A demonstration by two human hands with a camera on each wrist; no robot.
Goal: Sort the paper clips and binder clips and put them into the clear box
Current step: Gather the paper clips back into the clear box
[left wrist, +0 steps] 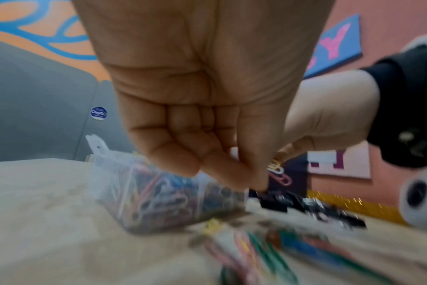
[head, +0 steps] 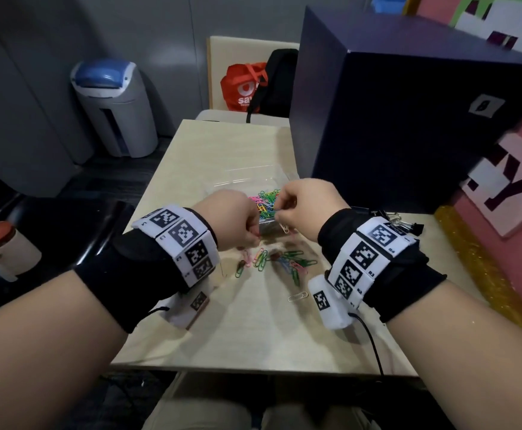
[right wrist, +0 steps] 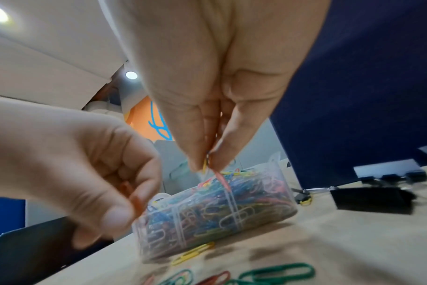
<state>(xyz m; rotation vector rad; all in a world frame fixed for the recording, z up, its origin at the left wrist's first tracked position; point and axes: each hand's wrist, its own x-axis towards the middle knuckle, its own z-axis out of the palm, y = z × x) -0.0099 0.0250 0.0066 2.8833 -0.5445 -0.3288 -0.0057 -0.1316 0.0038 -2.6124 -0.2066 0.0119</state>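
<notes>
A clear box (head: 265, 202) (right wrist: 215, 210) packed with coloured paper clips stands mid-table, its lid (head: 247, 178) open behind it. Right hand (head: 279, 214) (right wrist: 206, 164) hovers just above the box and pinches a few paper clips (right wrist: 219, 178) that dangle toward it. Left hand (head: 253, 235) (left wrist: 254, 186) hangs at the box's near left corner, fingers curled, pinching an orange paper clip (right wrist: 132, 196). Several loose paper clips (head: 272, 259) (right wrist: 276, 271) lie in front of the box. Black binder clips (head: 405, 223) (right wrist: 371, 200) lie to the right of it.
A big dark blue box (head: 408, 119) stands at the table's right rear, close behind the binder clips. One white paper clip (head: 297, 296) lies nearer me. A gold glitter roll (head: 477, 265) runs along the right edge. A dark chair (head: 67, 231) is off the left edge.
</notes>
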